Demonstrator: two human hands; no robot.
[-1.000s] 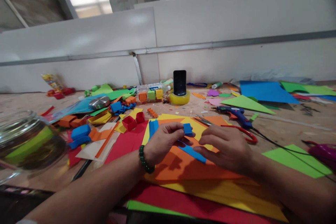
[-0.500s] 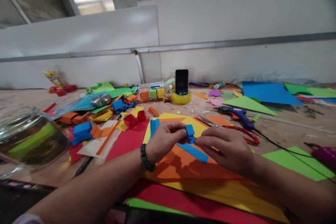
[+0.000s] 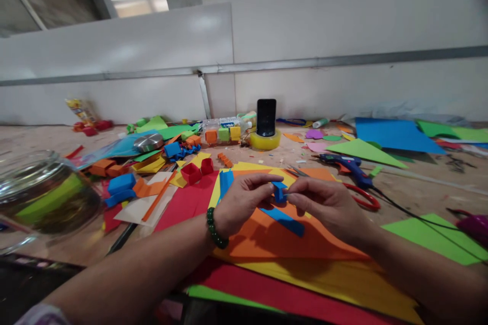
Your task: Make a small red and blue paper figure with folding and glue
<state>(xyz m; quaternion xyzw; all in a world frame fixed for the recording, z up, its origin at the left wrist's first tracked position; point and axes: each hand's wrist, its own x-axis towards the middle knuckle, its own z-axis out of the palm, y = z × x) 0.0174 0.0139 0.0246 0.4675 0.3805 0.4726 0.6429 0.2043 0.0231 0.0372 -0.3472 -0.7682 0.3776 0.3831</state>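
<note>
Both hands pinch nearly closed on a partly hidden blue paper piece

L hand & R hand, bare: thumb and index fingertips of each on a small folded blue paper box, held btwn them above an orange paper sheet. Flat blue paper strip on sheet. Red-handled metal scissors partly hidden behind R hand; blue glue gun w/ black cord beyond, on bench. Rear ctr: black phone, upright, at yellow tape roll.
</note>
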